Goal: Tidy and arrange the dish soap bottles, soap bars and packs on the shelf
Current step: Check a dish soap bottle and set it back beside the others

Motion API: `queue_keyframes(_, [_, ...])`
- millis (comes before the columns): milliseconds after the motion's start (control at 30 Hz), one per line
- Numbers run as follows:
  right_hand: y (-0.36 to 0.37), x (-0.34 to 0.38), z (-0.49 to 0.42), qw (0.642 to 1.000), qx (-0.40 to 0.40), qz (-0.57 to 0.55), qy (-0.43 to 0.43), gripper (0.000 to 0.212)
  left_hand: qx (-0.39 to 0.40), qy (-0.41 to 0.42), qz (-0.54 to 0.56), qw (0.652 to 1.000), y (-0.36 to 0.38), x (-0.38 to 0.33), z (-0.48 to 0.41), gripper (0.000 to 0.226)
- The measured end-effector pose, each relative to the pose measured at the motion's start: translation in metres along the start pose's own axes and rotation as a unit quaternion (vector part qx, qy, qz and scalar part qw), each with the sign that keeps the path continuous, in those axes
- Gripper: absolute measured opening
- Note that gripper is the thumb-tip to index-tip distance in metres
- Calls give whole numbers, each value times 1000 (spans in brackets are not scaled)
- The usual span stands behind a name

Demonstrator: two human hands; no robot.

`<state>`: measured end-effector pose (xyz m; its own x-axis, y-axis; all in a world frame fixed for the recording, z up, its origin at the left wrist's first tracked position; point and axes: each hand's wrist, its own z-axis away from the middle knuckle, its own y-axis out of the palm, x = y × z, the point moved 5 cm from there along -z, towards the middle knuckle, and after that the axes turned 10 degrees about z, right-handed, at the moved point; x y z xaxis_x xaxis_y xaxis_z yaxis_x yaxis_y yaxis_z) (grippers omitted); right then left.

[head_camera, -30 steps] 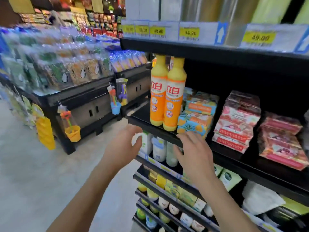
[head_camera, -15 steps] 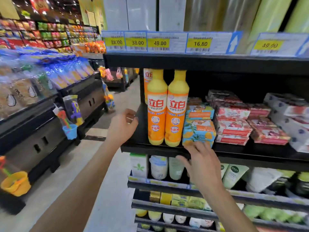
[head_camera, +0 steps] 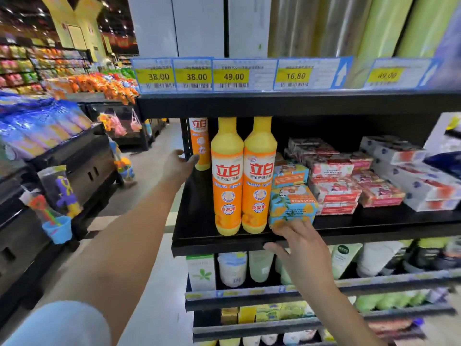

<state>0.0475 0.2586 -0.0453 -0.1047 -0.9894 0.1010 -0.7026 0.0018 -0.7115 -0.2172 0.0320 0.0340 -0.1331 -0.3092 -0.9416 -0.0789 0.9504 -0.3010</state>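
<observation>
You face a black shelf in a shop aisle. Two tall yellow-orange dish soap bottles stand upright at its front left, with a rear bottle behind them. Your left hand is open, fingertips at that rear bottle. Your right hand has straight fingers touching the lowest of the blue-and-orange soap bars, which are stacked just beside the bottles.

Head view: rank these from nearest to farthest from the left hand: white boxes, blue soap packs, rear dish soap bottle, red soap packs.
1. Rear dish soap bottle, far left, right at the left hand's fingertips.
2. Blue soap packs, in the middle, at the front edge.
3. Red soap packs, further right.
4. White boxes, far right.
</observation>
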Motion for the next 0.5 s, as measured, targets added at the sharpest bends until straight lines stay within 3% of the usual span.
queue_keyframes(500, [0, 0, -3, 1000, -2, -19, 15, 35, 29, 31, 56, 998, 27, -1, -58, 50])
